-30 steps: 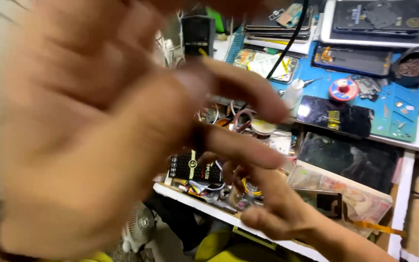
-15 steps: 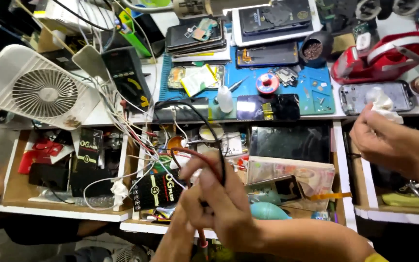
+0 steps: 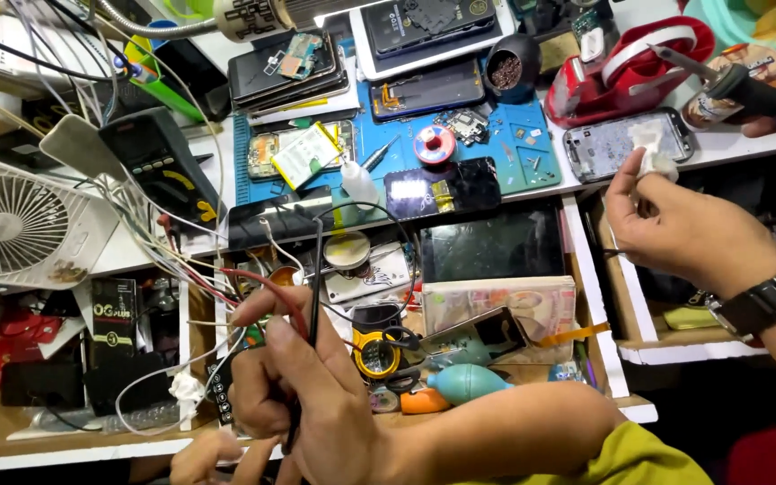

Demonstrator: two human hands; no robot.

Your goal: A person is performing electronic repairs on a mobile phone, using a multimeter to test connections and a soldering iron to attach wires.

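Observation:
My right hand [image 3: 321,395], on a yellow-sleeved arm coming in from the lower right, pinches a red test lead [image 3: 273,286] and a black test lead [image 3: 316,269] over the open drawer [image 3: 181,445]. The leads run up toward a black multimeter [image 3: 159,166]. My left hand [image 3: 204,458] shows only partly at the bottom edge. Its curled fingers press against the right hand beside the black lead, and its grip is hidden. A yellow-rimmed round tool [image 3: 375,352] and a teal air blower [image 3: 464,383] lie just right of my hands.
A co-worker's hand with a black watch [image 3: 684,233] holds a white wad near a stripped phone [image 3: 626,144]; their other hand holds a blue-handled soldering iron [image 3: 752,90]. A white fan [image 3: 15,224] stands left. Phones and parts cover the blue mat [image 3: 505,148].
A blurred hand that filled the view a second ago has dropped away. The view has tilted onto the drawer, and my hands now hold the leads low in the centre.

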